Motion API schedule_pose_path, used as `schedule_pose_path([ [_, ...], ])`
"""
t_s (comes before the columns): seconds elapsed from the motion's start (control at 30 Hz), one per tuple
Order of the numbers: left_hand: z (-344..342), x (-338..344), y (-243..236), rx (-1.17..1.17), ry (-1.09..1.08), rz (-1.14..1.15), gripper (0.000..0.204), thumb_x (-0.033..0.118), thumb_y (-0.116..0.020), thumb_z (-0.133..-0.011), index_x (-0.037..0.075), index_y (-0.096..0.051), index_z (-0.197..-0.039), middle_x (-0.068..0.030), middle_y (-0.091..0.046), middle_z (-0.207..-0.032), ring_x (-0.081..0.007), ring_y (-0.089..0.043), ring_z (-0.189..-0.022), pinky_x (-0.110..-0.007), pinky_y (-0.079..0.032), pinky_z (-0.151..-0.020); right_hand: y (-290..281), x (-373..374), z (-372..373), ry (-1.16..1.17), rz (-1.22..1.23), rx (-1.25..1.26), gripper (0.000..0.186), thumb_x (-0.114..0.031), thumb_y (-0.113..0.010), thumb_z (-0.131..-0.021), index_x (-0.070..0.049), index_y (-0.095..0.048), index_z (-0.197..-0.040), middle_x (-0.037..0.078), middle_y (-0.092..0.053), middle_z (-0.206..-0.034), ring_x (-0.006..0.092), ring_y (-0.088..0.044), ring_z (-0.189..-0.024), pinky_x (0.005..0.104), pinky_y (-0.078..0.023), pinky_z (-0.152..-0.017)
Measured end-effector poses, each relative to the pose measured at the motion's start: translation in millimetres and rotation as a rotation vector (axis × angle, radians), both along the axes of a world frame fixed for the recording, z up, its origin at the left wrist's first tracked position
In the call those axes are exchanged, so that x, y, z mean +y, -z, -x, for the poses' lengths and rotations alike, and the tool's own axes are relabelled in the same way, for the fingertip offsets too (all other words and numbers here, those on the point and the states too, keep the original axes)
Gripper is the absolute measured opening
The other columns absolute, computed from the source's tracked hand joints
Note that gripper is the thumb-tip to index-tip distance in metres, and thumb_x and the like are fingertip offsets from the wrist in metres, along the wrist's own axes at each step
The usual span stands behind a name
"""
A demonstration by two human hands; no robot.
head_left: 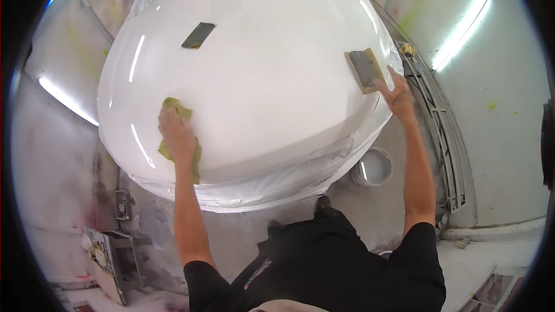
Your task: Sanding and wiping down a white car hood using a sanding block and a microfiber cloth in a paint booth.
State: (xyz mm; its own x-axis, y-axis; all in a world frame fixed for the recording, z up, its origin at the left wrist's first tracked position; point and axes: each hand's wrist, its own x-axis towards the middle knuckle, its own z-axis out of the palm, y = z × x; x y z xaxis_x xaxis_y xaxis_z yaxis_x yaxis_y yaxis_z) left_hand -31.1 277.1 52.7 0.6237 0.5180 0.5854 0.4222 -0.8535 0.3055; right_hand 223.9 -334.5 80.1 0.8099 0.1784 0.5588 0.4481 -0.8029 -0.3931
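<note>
Now: glossy white panel (260, 81), grey spray-booth walls.
Left hand (177, 136) flat on yellow cloth (173, 107); right hand (398, 95) fingertips pinching sanding block (365, 69).

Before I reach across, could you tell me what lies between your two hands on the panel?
Only bare glossy white panel lies between the left hand on its yellow cloth and the right hand at the sanding block, in the head view.

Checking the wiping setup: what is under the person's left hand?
A yellow-green cloth lies under the left hand, pressed flat on the glossy white panel. Its edges show around the hand; the middle is covered.
</note>
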Motion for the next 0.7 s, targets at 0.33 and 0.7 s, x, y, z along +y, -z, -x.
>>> schedule_pose_path([
  [0.33, -208.1, -243.8, -16.5, 0.194, 0.268, -0.224, 0.053, 0.026, -0.051, -0.116, -0.002, -0.053, -0.16, -0.0296, -0.043, -0.171, -0.0508, -0.037, -0.159, -0.062, -0.028, -0.132, 1.2, 52.6, -43.9, 0.044, 0.186, 0.154, 0.09, -0.062, -0.08, -0.093, -0.002, -0.058, -0.158, 0.019, -0.058, -0.137, 0.0434, -0.061, -0.118, 0.0548, -0.058, -0.102],
  [0.7, -360.9, -438.8, -20.1, 0.055, 0.714, -0.209, 0.044, 0.025, -0.062, -0.102, 0.005, -0.069, -0.14, -0.0308, -0.056, -0.158, -0.0515, -0.047, -0.15, -0.062, -0.032, -0.128, 36.0, -53.2, -105.7, -0.14, -0.233, 0.087, 0.049, -0.018, -0.071, -0.101, 0.001, -0.07, -0.146, 0.025, -0.075, -0.129, 0.0399, -0.073, -0.116, 0.0469, -0.057, -0.104],
])
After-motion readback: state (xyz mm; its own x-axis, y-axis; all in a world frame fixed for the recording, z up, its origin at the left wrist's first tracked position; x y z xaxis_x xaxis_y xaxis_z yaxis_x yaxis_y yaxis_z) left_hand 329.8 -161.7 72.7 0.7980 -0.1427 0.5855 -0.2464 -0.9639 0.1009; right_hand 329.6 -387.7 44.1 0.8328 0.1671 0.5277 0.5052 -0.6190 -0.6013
